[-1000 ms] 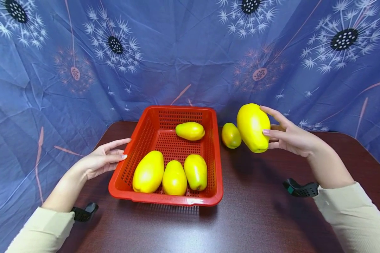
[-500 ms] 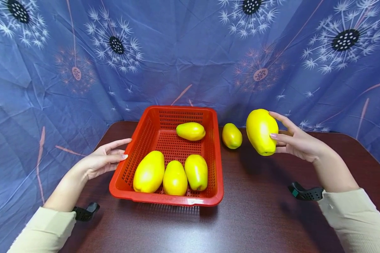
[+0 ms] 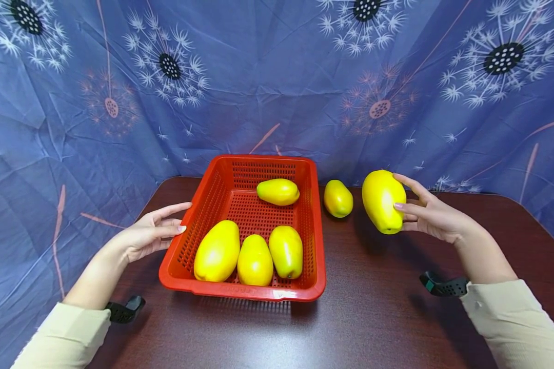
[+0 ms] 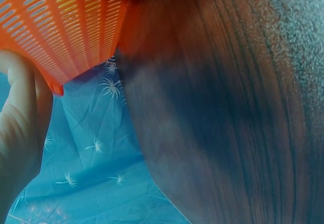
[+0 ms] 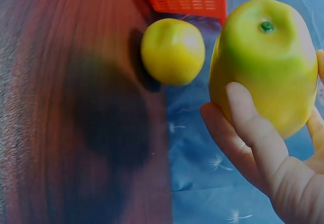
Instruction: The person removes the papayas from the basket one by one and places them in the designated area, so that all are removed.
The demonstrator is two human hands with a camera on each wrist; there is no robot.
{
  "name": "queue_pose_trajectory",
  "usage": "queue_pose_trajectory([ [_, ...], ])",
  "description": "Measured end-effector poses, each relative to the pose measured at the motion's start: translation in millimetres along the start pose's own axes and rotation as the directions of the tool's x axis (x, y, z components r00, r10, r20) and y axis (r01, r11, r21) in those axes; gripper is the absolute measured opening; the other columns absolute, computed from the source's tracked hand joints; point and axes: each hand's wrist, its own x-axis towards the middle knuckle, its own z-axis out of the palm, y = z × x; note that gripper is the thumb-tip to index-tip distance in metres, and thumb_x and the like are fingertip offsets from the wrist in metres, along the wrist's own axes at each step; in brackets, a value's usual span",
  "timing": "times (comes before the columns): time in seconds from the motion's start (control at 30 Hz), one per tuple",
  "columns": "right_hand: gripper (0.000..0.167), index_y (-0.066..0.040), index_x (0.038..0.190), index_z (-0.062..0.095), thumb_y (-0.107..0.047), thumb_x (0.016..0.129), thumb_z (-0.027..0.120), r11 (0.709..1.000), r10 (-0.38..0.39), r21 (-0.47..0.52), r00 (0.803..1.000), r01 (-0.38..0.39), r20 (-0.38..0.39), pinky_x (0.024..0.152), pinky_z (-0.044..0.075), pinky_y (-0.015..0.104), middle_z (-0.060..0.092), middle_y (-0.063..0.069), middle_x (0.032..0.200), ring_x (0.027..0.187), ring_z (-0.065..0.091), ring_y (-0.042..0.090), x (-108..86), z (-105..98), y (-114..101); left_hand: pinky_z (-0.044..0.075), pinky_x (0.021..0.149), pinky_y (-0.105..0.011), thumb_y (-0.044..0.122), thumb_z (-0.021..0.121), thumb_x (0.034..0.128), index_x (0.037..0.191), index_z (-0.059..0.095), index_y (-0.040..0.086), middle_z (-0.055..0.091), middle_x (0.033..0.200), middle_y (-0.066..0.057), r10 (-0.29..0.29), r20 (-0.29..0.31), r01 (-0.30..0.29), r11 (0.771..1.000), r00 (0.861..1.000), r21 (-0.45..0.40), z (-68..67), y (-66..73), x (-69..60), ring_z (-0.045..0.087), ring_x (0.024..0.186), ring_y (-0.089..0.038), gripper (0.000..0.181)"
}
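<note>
There's the big yellow fruit (image 3: pixel 381 202) gripped in your right hand (image 3: pixel 434 218) above the table (image 3: pixel 360 307), right of the red basket (image 3: pixel 258 292) your relaxed left hand (image 3: pixel 145 234) touches, and, smooth as it looks, it could slide from that one-handed hold and roll into the smaller fruit (image 3: pixel 338 199).

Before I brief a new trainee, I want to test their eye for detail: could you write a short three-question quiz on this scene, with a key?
1. How many papayas lie in the red basket?
2. True or false: the left hand holds a papaya.
3. Fill in: in the head view, the loose papaya on the table lies between the basket and the held papaya in the ____.

Key: 1. Four. 2. False; it touches the basket. 3. Right hand.
</note>
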Motion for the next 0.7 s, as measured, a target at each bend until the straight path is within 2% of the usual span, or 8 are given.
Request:
queue_pose_trajectory([
  [0.3,0.072,-0.034,0.149,0.001,-0.010,0.098,0.046,0.997,0.078,-0.007,0.996,-0.078,-0.039,0.081,0.052,0.044,0.022,0.022,0.132,0.093,0.064,0.028,8.8,-6,16,0.053,0.081,-0.037,-0.004,0.053,0.0908,0.147,0.018,0.005,0.065,0.107,-0.009,0.007,0.008,-0.007,1.000,1.000,-0.009,1.9,0.8,-1.4,0.065,0.093,-0.023,0.067],
  [0.43,0.073,-0.032,0.149,-0.001,-0.011,0.098,0.047,0.996,0.093,0.011,0.994,-0.092,-0.055,0.080,0.053,0.042,0.033,0.019,0.125,0.090,0.065,0.028,12.4,-7,23,0.053,0.081,-0.037,-0.004,0.053,0.0908,0.148,0.015,0.003,0.065,0.107,-0.009,0.007,0.004,-0.007,1.000,1.000,-0.006,2.5,1.3,-1.8,0.065,0.093,-0.023,0.069],
  [0.53,0.074,-0.031,0.150,-0.001,-0.011,0.097,0.048,0.995,0.099,0.018,0.993,-0.098,-0.062,0.079,0.053,0.041,0.035,0.017,0.122,0.088,0.066,0.028,15.2,-7,27,0.053,0.081,-0.037,-0.004,0.053,0.0906,0.148,0.017,0.005,0.065,0.107,-0.009,0.011,0.006,-0.010,1.000,1.000,-0.009,2.1,0.6,-1.4,0.065,0.093,-0.023,0.068],
  [0.7,0.076,-0.030,0.150,-0.004,-0.014,0.097,0.049,0.993,0.118,0.000,0.990,-0.118,-0.083,0.079,0.053,0.040,0.026,0.025,0.129,0.087,0.065,0.024,20.8,-8,33,0.053,0.081,-0.037,-0.005,0.052,0.0909,0.146,0.024,0.008,0.065,0.107,-0.008,0.021,0.019,-0.020,1.000,1.000,-0.012,0.3,-1.3,-0.3,0.065,0.093,-0.021,0.063],
])
